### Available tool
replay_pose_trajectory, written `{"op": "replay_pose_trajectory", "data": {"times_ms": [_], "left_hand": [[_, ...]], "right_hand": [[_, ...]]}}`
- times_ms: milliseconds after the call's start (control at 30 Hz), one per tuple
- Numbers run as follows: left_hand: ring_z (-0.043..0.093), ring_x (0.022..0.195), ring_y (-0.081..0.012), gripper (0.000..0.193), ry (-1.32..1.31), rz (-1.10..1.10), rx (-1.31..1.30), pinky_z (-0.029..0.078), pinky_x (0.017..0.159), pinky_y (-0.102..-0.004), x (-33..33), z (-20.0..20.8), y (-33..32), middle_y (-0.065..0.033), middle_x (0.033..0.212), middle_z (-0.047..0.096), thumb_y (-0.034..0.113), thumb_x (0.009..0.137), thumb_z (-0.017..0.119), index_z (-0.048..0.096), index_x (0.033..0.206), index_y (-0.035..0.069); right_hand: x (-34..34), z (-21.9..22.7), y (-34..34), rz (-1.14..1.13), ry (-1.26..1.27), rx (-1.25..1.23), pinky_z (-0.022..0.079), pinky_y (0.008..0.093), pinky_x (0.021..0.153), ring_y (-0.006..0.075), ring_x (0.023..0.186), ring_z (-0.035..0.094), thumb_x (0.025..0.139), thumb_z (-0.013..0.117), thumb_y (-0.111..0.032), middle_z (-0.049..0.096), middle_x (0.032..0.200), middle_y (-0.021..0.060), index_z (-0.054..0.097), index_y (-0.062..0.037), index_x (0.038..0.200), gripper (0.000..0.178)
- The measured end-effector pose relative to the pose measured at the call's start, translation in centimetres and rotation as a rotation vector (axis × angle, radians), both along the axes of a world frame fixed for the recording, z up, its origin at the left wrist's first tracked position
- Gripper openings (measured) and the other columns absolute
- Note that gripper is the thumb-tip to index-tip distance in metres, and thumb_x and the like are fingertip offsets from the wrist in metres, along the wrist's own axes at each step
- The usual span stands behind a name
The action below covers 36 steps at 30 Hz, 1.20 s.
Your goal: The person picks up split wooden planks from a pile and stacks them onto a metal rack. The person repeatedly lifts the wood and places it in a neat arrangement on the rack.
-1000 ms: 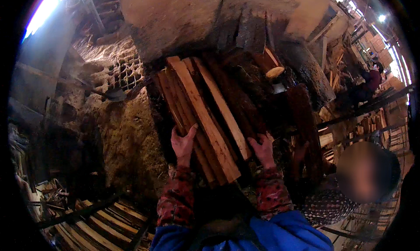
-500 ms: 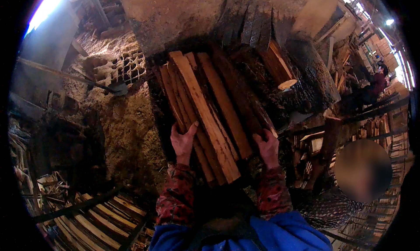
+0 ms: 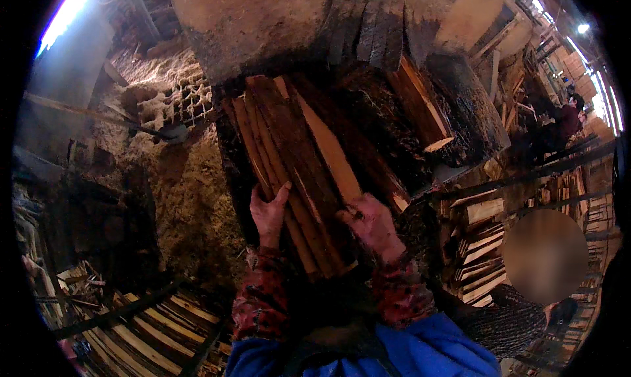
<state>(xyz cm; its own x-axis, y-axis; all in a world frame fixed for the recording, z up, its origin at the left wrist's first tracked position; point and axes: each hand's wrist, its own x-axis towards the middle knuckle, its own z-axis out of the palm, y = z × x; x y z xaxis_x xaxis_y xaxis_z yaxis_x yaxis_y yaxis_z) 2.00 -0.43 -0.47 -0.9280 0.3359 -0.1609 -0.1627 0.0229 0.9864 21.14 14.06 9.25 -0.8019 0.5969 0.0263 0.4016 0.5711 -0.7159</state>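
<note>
Several long wood slabs lie side by side, slanting across a dark work surface. At their left edge my left hand (image 3: pixel 269 214) is closed round the narrow slabs (image 3: pixel 260 147), its thumb on top. A wide slab (image 3: pixel 287 140) lies bark side up in the middle. Beside it, a slab with a pale sawn face (image 3: pixel 330 147) has its near end under the curled fingers of my right hand (image 3: pixel 372 224). Farther right, a dark bark-covered slab (image 3: pixel 368 155) lies apart from my right hand.
A split wood piece (image 3: pixel 420 104) rests at the far right of the surface, near a wet dark plate (image 3: pixel 470 107). Sawdust (image 3: pixel 190 212) is heaped at left. Stacked slabs (image 3: pixel 148 334) lie lower left. Another person, in a patterned garment (image 3: pixel 503 321), is close at right.
My right hand has moved left, from the dark slab's end to the pale-faced slab. The middle slab now shows bark instead of its pale face. The split piece at far right has shifted slightly.
</note>
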Motion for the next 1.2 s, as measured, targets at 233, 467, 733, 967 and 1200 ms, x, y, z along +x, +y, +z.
{"op": "replay_pose_trajectory", "data": {"times_ms": [233, 467, 733, 967, 1200], "left_hand": [[0.060, 0.093, -0.0199, 0.055, -0.073, -0.024, 0.109, 0.050, 0.079, -0.0354, -0.1, -1.3, 0.3, -0.0125, 0.106, 0.062, 0.027, 0.077, 0.076, 0.052, 0.115, -0.004], [0.060, 0.095, -0.0194, 0.061, -0.023, 0.031, 0.136, 0.051, 0.080, -0.0337, 1.1, 3.2, 0.3, -0.0133, 0.109, 0.061, 0.028, 0.075, 0.078, 0.049, 0.118, -0.005], [0.061, 0.093, -0.0205, 0.057, -0.066, -0.033, 0.015, 0.051, 0.078, -0.0341, 0.1, 1.4, 0.4, -0.0134, 0.107, 0.062, 0.028, 0.076, 0.076, 0.051, 0.116, -0.004], [0.062, 0.091, -0.0201, 0.054, 0.017, 0.003, -0.047, 0.051, 0.077, -0.0347, -0.3, -1.1, 0.3, -0.0123, 0.103, 0.064, 0.029, 0.076, 0.076, 0.054, 0.111, -0.004], [0.061, 0.092, -0.0177, 0.058, -0.027, 0.002, 0.121, 0.050, 0.079, -0.0330, 0.1, 1.2, 0.5, -0.0119, 0.104, 0.063, 0.033, 0.074, 0.078, 0.054, 0.111, -0.005]], "right_hand": [[1.7, -3.8, 8.0, -0.139, -0.294, 0.497, 0.038, 0.0468, 0.097, 0.0411, 0.116, 0.042, 0.073, 0.072, -0.027, 0.045, 0.127, 0.0201, 0.046, -0.0090, 0.132, 0.067], [2.3, -5.1, 9.9, 0.073, -0.385, 0.561, 0.037, 0.0506, 0.099, 0.0377, 0.118, 0.048, 0.085, 0.060, -0.039, 0.050, 0.126, 0.0233, 0.036, -0.0112, 0.140, 0.066], [0.1, -1.9, 8.3, -0.066, 0.105, 0.108, 0.043, 0.0305, 0.049, 0.0176, 0.053, 0.052, 0.088, 0.056, -0.026, 0.059, 0.070, 0.0080, 0.059, -0.0011, 0.098, 0.027], [0.6, 0.4, 2.8, -0.041, 0.012, 0.424, 0.049, 0.0415, 0.060, 0.0384, 0.073, 0.060, 0.077, 0.058, -0.005, 0.062, 0.082, 0.0201, 0.058, 0.0012, 0.111, 0.034], [-0.3, -0.6, -3.0, 0.026, 0.022, 0.356, 0.049, 0.0430, 0.083, 0.0359, 0.101, 0.054, 0.086, 0.059, -0.020, 0.055, 0.111, 0.0181, 0.057, -0.0012, 0.116, 0.036]]}}
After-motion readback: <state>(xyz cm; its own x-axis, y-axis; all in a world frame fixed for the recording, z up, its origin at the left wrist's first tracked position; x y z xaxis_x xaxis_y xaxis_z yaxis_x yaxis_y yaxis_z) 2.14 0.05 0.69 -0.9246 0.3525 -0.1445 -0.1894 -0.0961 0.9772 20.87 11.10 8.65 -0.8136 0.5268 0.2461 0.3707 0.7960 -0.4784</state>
